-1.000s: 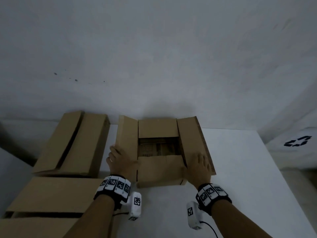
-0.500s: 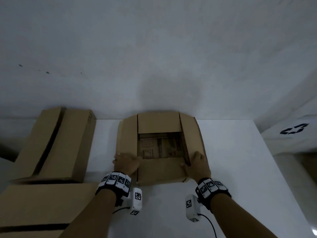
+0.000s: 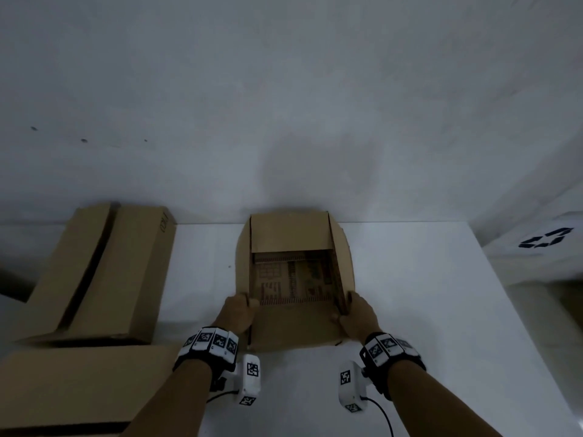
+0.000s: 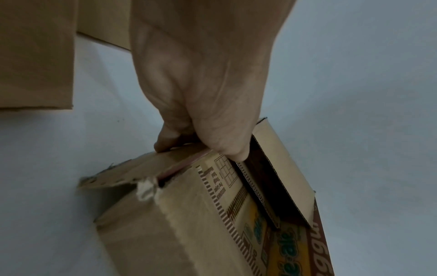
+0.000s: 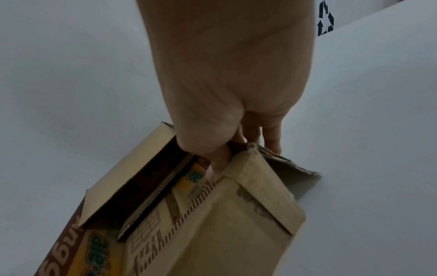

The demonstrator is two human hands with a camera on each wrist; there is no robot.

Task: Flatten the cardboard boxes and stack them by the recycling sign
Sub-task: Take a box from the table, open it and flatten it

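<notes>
A brown cardboard box [image 3: 291, 326] lies on the white table [image 3: 426, 310], its flaps folded over a printed inner panel. My left hand [image 3: 241, 312] grips the box's near left edge, thumb on top and fingers underneath, as the left wrist view shows the box [image 4: 189, 214] pinched by my left hand [image 4: 201, 149]. My right hand [image 3: 355, 310] grips the near right edge; in the right wrist view my right hand [image 5: 227, 158] pinches the box [image 5: 224, 224] there. The recycling sign [image 3: 545, 241] is on a white surface at the far right, also seen as the sign [image 5: 326, 18].
Two more unflattened cardboard boxes stand at the left: a long one [image 3: 110, 272] against the wall and another [image 3: 79, 389] near the front left corner. A white wall [image 3: 284, 105] runs behind the table.
Both hands slid from the side flaps toward the near corners and closed on the box's edges. The side flaps have folded inward and the box looks narrower.
</notes>
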